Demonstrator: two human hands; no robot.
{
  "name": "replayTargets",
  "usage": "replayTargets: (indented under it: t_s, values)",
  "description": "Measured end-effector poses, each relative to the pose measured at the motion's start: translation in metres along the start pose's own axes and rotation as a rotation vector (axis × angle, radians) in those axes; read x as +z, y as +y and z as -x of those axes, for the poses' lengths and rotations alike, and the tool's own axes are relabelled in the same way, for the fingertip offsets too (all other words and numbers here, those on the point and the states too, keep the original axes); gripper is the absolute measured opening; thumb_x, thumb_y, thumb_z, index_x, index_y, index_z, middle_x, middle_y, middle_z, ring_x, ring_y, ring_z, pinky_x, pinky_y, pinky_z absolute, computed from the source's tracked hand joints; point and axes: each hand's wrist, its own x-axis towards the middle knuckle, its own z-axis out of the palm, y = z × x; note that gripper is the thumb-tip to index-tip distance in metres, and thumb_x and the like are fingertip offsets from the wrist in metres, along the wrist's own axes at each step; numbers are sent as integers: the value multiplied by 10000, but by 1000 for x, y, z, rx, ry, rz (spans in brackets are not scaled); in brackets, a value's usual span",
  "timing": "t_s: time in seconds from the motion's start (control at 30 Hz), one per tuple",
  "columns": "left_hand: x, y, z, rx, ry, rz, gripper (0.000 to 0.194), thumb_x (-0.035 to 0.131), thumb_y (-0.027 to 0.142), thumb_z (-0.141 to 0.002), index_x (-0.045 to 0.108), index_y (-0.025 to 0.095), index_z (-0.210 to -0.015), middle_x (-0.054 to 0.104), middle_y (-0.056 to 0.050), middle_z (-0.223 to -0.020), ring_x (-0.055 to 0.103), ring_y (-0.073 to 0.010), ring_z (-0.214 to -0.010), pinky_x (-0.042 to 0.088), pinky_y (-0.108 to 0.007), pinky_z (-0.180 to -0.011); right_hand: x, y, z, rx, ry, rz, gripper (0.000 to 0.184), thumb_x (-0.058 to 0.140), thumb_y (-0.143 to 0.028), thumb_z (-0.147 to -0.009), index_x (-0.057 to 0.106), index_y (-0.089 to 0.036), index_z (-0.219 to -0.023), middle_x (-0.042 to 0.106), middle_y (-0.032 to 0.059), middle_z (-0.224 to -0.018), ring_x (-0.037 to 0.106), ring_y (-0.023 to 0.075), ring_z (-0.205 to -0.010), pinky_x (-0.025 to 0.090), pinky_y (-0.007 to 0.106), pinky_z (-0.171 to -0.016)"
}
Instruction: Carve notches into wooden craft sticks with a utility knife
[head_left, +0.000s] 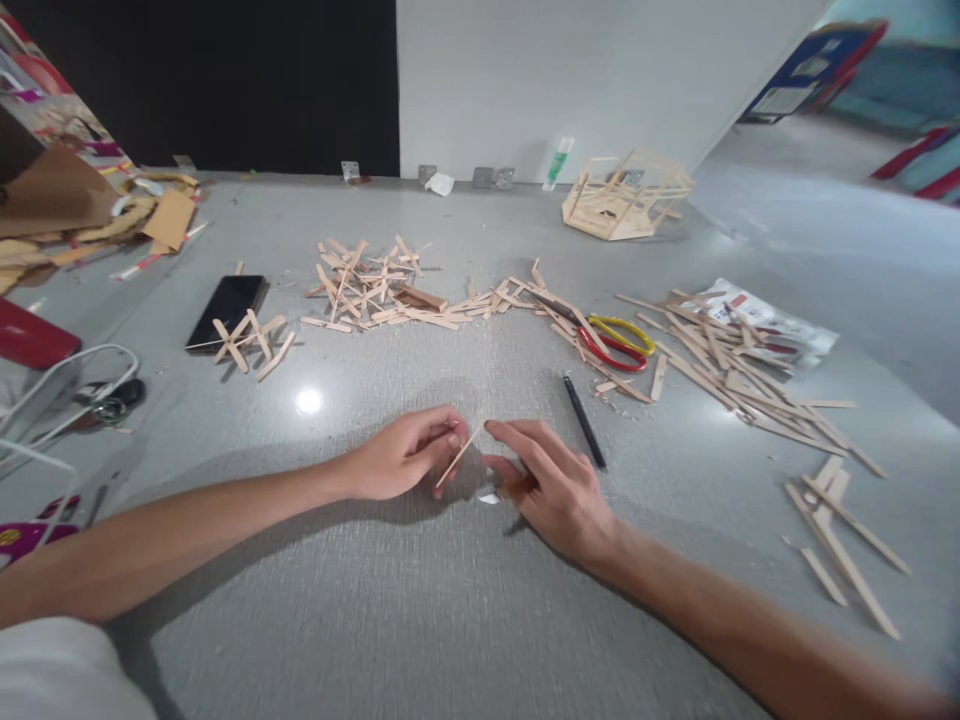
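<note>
My left hand point(409, 455) pinches a thin wooden craft stick point(459, 456), seen nearly edge-on and slanting up to the right. Across from it, my right hand point(559, 490) has its index fingertip at the stick's upper end; whether it touches is unclear. The right thumb is apart from the index finger. Beneath that hand, a small thing with a white tip point(490, 498) juts out from the curled fingers, mostly hidden. Right of the hand lies a black pen point(584, 420). Red and yellow handled scissors point(615, 345) rest farther back among wooden sticks.
Piles of craft sticks point(367, 285) spread across the table's back and right point(742, 365). A stick frame model point(626, 200) stands by the back panel. Left are a black phone point(227, 313), a white cable point(112, 350) and cardboard point(169, 220). A plastic packet point(780, 325) lies right.
</note>
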Motion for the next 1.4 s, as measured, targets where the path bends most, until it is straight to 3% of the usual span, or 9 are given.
replayTargets:
  t_s: [0.13,0.37,0.6,0.7,0.87,1.03,1.13,1.23,1.4]
  values:
    - [0,0,0,-17,-49,-66,223,376,363,-1013,458,183,-909,559,8,-756,573,-104,-624,439,-243,-622,-1,1,1,-73,-39,-30,278,484,-112,-946,517,-179,-1213,682,55,-995,648,95,-771,478,193,-572]
    - [-3,0,-1,-2,-46,-36,240,358,389,-1014,452,191,-917,580,-13,-829,602,-109,-630,431,-216,-547,-1,4,4,-94,-92,-89,311,340,3,-878,546,-173,-1031,615,21,-816,547,94,-633,398,204,-509]
    - [-3,-1,-3,-51,102,36,321,355,434,-1007,514,166,-929,608,-23,-796,615,-102,-533,344,-180,-404,3,2,1,104,-10,-49,196,437,-48,-897,561,-182,-969,607,-15,-726,533,75,-572,391,188,-532]
    - [-3,-6,-3,-19,219,77,383,338,476,-1001,543,156,-1042,621,-25,-781,584,-91,-467,300,-176,-359,4,2,-1,139,-14,-31,189,425,-62,-899,562,-181,-950,620,-13,-715,553,80,-570,391,190,-528]
    - [-1,-7,0,24,325,-213,336,504,439,-949,655,147,-1020,650,-28,-741,554,-76,-476,426,-187,-469,5,2,0,173,-65,-19,195,398,-106,-918,566,-193,-963,650,-4,-729,597,92,-594,406,191,-528]
    - [2,-6,-1,-29,408,-324,334,451,393,-976,668,143,-930,650,-14,-684,491,-64,-416,384,-185,-438,6,-2,-3,257,-32,88,232,472,-318,-953,497,-168,-1129,638,56,-875,610,126,-625,409,207,-463]
    - [2,-5,-2,-62,382,-397,348,435,372,-983,647,143,-829,642,-4,-667,473,-58,-417,372,-185,-453,4,-3,-4,163,-59,133,160,411,-232,-977,524,-169,-1070,606,86,-953,599,143,-714,449,231,-525]
    - [0,-4,-4,-73,353,-470,375,425,364,-985,606,147,-739,631,-1,-643,477,-67,-448,359,-187,-472,0,-3,-2,-9,-135,198,230,387,-81,-947,559,-153,-1082,605,44,-816,563,154,-700,464,274,-615]
    - [-2,-3,-5,-63,289,-545,391,415,333,-993,588,151,-693,572,15,-565,473,-75,-462,332,-195,-495,-6,-8,-1,-145,-163,437,225,472,-67,-926,598,-112,-1107,638,40,-741,536,157,-662,423,292,-599]
